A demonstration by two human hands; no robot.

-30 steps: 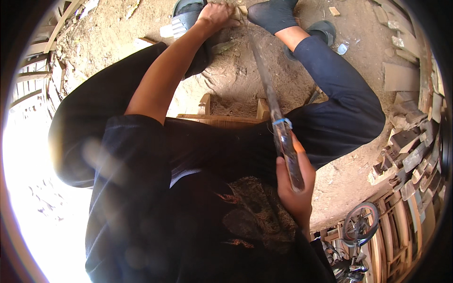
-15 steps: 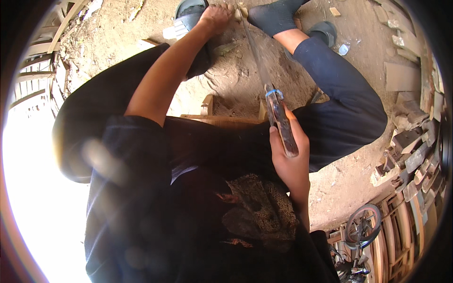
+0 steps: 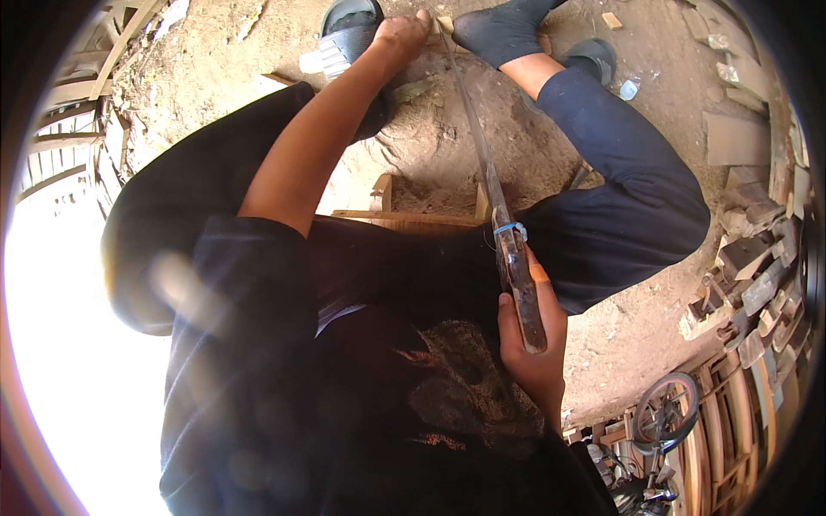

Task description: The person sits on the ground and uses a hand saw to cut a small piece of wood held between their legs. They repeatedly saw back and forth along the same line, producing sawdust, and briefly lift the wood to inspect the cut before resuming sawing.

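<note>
Handsaw (image 3: 492,185): long, slim, dull-surfaced blade; worn, mottled brown handle (image 3: 521,292), blue tie (image 3: 510,230) at its head. Right hand (image 3: 542,365), at the saw's near end: fingers wrapped round the handle. Left hand (image 3: 401,39), left of the saw's far tip: fingers bent, grip unclear. Pale wood piece (image 3: 445,25): at that tip. Earth floor (image 3: 422,142), under the saw: rough, brown.

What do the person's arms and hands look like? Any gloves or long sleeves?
The left hand and right hand are bare, with no gloves or watch showing. The left sleeve is black, loose and short, leaving the forearm uncovered. The right sleeve looks black too, but shows only partly.
</note>
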